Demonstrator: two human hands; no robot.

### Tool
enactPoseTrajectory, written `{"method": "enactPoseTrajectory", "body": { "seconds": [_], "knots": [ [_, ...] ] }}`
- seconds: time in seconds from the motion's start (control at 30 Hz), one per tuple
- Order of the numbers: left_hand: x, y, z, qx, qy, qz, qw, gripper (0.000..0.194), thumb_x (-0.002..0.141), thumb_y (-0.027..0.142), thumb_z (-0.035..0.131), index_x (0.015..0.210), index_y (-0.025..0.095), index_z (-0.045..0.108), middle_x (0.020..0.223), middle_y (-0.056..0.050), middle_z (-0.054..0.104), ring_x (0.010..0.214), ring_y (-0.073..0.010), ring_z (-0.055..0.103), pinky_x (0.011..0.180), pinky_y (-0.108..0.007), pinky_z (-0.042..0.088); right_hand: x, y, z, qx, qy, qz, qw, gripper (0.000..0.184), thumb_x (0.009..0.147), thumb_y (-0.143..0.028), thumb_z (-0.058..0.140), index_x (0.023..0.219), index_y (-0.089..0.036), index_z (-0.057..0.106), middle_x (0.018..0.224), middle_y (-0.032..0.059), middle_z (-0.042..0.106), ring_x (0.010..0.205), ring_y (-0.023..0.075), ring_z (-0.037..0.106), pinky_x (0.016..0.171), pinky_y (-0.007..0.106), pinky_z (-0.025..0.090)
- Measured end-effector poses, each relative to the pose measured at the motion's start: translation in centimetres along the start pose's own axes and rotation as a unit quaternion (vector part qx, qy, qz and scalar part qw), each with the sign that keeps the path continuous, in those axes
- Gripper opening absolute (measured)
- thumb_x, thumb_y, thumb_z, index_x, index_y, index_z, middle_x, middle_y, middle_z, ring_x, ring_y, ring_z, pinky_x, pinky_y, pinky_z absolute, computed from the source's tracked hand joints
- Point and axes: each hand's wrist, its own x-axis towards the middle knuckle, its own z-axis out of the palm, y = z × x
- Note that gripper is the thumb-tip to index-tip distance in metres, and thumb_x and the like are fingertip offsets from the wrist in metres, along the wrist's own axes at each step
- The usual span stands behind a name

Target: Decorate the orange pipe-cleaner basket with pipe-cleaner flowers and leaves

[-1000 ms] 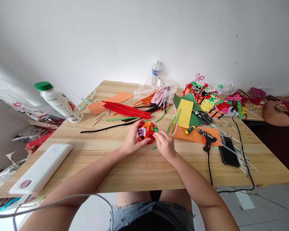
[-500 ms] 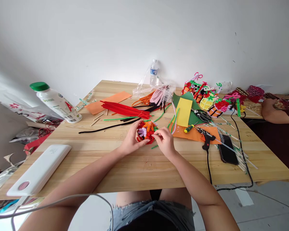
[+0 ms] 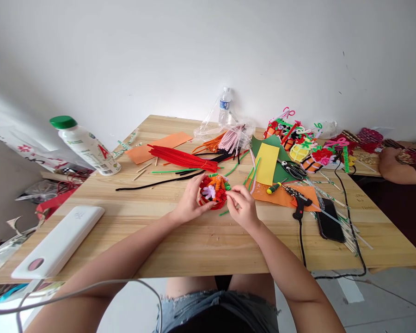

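Note:
My left hand (image 3: 188, 202) is wrapped round the left side of a small pipe-cleaner flower basket (image 3: 215, 190), thumb at the front. Red, orange and lavender fuzzy flowers with green bits fill its top. At its right edge my right hand (image 3: 244, 209) has thumb and fingertips pinched together close to the red petals; what is between them is too small to make out. Just behind the basket lie a bundle of red pipe cleaners (image 3: 180, 158) and a long black pipe cleaner (image 3: 149, 185).
Right of my hands are a hot glue gun (image 3: 300, 203), a screwdriver (image 3: 273, 188), scissors (image 3: 293, 169), a phone (image 3: 329, 221) and coloured sheets (image 3: 266, 162). Finished flower baskets (image 3: 298, 143) stand behind. A power bank (image 3: 60, 240) and a white bottle (image 3: 86, 145) are left. Another person's arm (image 3: 398, 166) shows far right.
My right hand has drawn slightly to the right of the flowers, fingers still pinched. The basket is tipped a little, showing more of its top. The whole view has shifted slightly.

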Motion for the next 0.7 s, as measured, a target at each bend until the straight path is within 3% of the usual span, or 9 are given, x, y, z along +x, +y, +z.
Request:
{"method": "enactPoseTrajectory", "body": {
  "seconds": [0.17, 0.7],
  "knots": [
    [-0.07, -0.21, -0.02, -0.011, 0.001, 0.004, 1.000, 0.086, 0.078, 0.041, 0.071, 0.147, 0.021, 0.024, 0.141, -0.020, 0.043, 0.129, -0.0335, 0.045, 0.104, -0.053, 0.043, -0.05, 0.06, -0.15, -0.022, -0.014, -0.031, 0.999, 0.022, 0.086, -0.018, 0.053, 0.101, -0.022, 0.069, 0.106, 0.0121, 0.058, 0.090, 0.0202, 0.062, 0.074, 0.033, 0.056],
    [-0.01, 0.04, -0.31, 0.007, -0.002, 0.016, 1.000, 0.079, 0.081, 0.039, 0.069, 0.145, 0.023, 0.027, 0.135, -0.018, 0.047, 0.124, -0.0301, 0.050, 0.100, -0.049, 0.047, -0.05, 0.09, 0.02, -0.016, -0.013, -0.087, 0.996, 0.022, 0.086, -0.017, 0.056, 0.105, -0.019, 0.065, 0.115, 0.0138, 0.054, 0.089, 0.0187, 0.060, 0.079, 0.036, 0.057]
  ]
}}
